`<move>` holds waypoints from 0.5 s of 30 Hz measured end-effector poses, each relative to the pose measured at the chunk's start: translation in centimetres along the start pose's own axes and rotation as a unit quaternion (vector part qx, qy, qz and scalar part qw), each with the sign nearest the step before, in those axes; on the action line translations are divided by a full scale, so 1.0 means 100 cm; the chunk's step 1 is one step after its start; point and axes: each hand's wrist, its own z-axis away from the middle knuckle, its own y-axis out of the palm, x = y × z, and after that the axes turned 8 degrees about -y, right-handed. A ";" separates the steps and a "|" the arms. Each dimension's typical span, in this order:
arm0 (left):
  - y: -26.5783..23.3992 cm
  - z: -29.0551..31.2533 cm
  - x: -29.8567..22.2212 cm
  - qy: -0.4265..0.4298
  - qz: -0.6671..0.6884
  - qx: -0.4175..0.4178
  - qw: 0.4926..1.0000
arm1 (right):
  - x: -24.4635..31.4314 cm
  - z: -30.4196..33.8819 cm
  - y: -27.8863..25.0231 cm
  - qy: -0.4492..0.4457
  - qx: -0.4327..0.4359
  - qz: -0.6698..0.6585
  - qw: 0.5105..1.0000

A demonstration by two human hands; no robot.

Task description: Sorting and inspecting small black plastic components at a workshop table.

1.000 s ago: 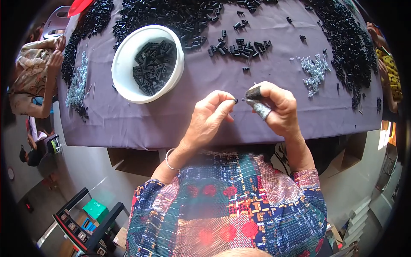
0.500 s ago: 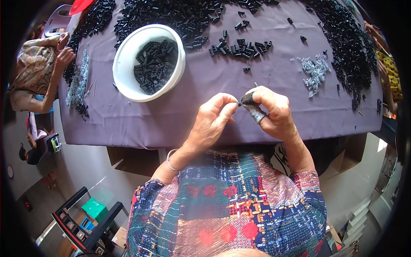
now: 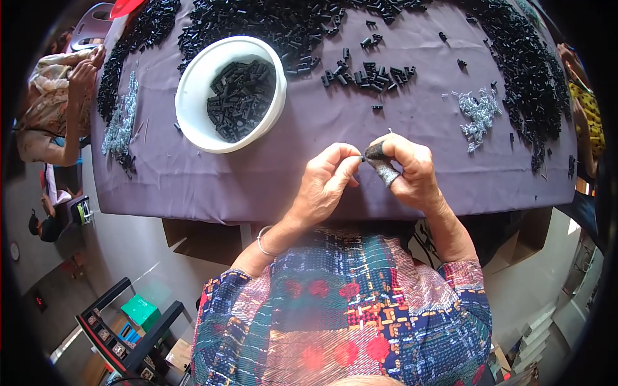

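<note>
Small black plastic part (image 3: 373, 152), pinched in right hand (image 3: 407, 168) over the table's near edge, forefinger in a grey fingertip cover (image 3: 385, 171). Left hand (image 3: 327, 183) pinched something tiny against it, couldn't tell what. One white bowl (image 3: 193, 109) near the left edge, half-full of black parts (image 3: 241, 100). Two silvery spring piles (image 3: 477, 116) on purple cloth (image 3: 283, 167).

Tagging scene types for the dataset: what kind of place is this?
Probably a small hand-assembly workshop. A cloth-covered table holds heaps of small black parts, piles of small metal pieces and a white bowl of parts; another person works at its left edge.
</note>
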 end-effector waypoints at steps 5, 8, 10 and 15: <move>-0.001 -0.002 0.002 -0.003 0.027 0.006 1.000 | -0.005 0.005 0.004 0.007 -0.023 -0.009 1.000; 0.000 0.000 0.003 -0.012 0.029 0.009 0.999 | 0.002 0.001 0.007 0.045 -0.024 -0.048 0.998; 0.002 -0.002 0.004 0.000 0.023 -0.003 1.000 | 0.001 0.001 0.008 0.013 -0.022 -0.008 1.000; 0.001 -0.001 0.006 0.007 0.015 -0.013 1.000 | 0.000 -0.004 0.001 -0.044 0.026 0.028 0.998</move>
